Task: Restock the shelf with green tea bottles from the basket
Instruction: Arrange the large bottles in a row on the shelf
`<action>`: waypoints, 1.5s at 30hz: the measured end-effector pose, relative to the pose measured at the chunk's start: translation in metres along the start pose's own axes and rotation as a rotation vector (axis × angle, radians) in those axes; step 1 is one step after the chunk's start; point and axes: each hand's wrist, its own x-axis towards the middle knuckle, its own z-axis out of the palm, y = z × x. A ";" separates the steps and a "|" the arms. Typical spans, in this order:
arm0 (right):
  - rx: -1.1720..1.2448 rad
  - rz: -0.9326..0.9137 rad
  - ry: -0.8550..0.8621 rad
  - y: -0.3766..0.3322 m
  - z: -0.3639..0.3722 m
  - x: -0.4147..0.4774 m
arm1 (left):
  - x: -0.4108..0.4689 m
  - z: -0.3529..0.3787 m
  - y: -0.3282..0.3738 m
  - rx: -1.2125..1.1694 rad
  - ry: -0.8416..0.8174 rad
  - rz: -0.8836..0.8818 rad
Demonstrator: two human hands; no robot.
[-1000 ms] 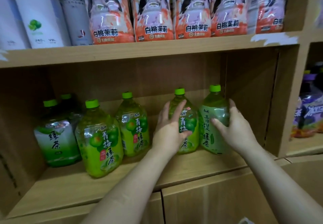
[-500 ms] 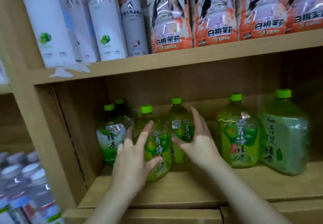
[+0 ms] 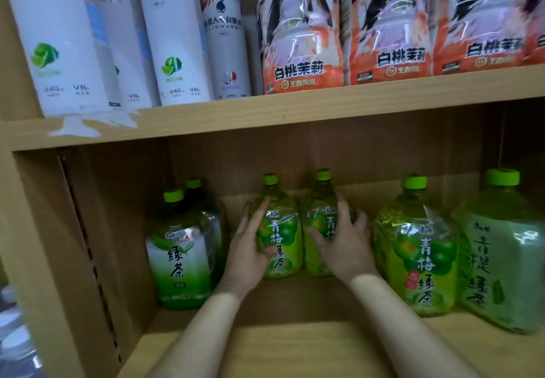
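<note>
Several green-capped tea bottles stand on the lower wooden shelf [image 3: 280,345]. My left hand [image 3: 247,253] wraps the left side of a yellow-green plum tea bottle [image 3: 283,230] in the middle. My right hand [image 3: 345,247] grips the right side of the plum tea bottle [image 3: 320,221] touching it. A green tea bottle [image 3: 180,262] stands at the left with another bottle [image 3: 194,186] behind it. To the right stand a third plum tea bottle [image 3: 418,253] and a pale green bottle [image 3: 501,259]. No basket is in view.
The upper shelf holds tall white bottles [image 3: 67,38] and orange-labelled bottles [image 3: 300,53]. The shelf's left side wall [image 3: 44,245] closes the compartment. Clear water bottles [image 3: 14,333] show at the bottom left. The front of the lower shelf board is bare.
My hands left the two right-hand bottles and moved left onto the two middle plum tea bottles. Those two now stand close together, further back on the shelf.
</note>
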 end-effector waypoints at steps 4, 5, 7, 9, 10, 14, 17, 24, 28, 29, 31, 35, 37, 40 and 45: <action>-0.004 0.003 0.081 0.004 0.006 0.008 | 0.010 0.016 -0.009 -0.006 0.118 -0.019; 0.016 0.009 0.116 0.004 0.008 0.009 | 0.008 0.018 -0.010 0.010 0.141 -0.017; 0.033 0.026 0.156 0.002 0.009 0.009 | 0.005 0.021 -0.011 0.076 0.180 -0.009; 0.027 0.037 0.145 0.002 0.006 0.007 | 0.003 0.022 -0.010 0.142 0.198 -0.003; 0.032 0.037 0.124 0.002 0.004 0.006 | 0.002 0.023 -0.007 0.174 0.194 -0.004; -0.039 -0.044 -0.053 -0.012 -0.022 -0.014 | 0.001 0.023 0.002 0.311 0.157 -0.073; -0.131 -0.261 0.170 -0.018 -0.065 -0.044 | 0.002 0.021 0.015 0.473 0.223 -0.019; -0.668 0.062 0.168 0.010 -0.129 -0.048 | -0.008 0.044 0.087 0.021 -0.067 0.380; -0.540 -0.039 0.106 0.017 -0.129 -0.032 | -0.011 0.080 0.112 -0.071 -0.278 0.258; -0.495 -0.032 0.084 0.018 -0.131 -0.025 | -0.011 0.089 0.113 -0.044 -0.286 0.245; -0.450 -0.016 0.040 0.017 -0.133 -0.010 | -0.007 0.100 0.109 0.029 -0.259 0.221; -0.426 0.023 -0.038 0.020 -0.116 0.010 | 0.007 0.111 0.097 0.085 -0.170 0.255; -0.450 0.052 -0.041 0.025 -0.104 0.009 | 0.005 0.112 0.097 0.167 -0.165 0.286; -0.454 0.045 0.030 0.035 -0.089 0.008 | 0.000 0.098 0.094 0.381 -0.060 0.332; -0.296 0.018 0.078 0.048 -0.064 0.026 | 0.019 0.052 0.046 0.430 0.197 0.133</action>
